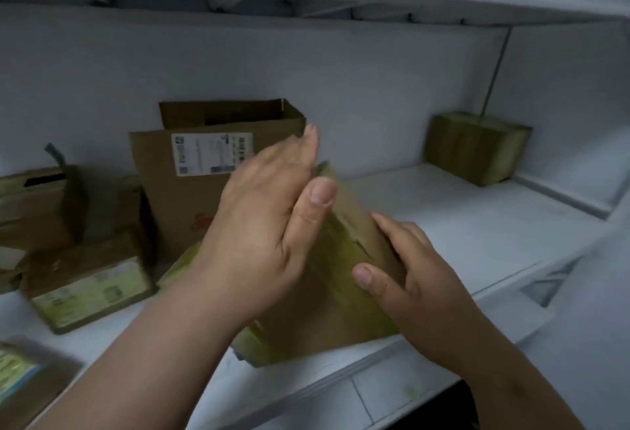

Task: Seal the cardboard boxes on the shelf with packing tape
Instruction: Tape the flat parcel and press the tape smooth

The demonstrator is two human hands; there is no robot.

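A small cardboard box [327, 313] wrapped in yellowish tape lies tilted near the front edge of the white shelf [460, 225]. My left hand [262, 225] lies flat on its upper left side, fingers straight, thumb up along the top edge. My right hand [405, 269] rests on the box's right side, fingers spread, thumb pressing on the taped top face. No tape roll is in view.
A tall open carton [191, 170] with a white label stands behind the hands. Left of it are a flat labelled box [88, 286] and a torn box [37, 204]. A taped box [477, 146] sits at the back right corner. An upper shelf hangs close overhead.
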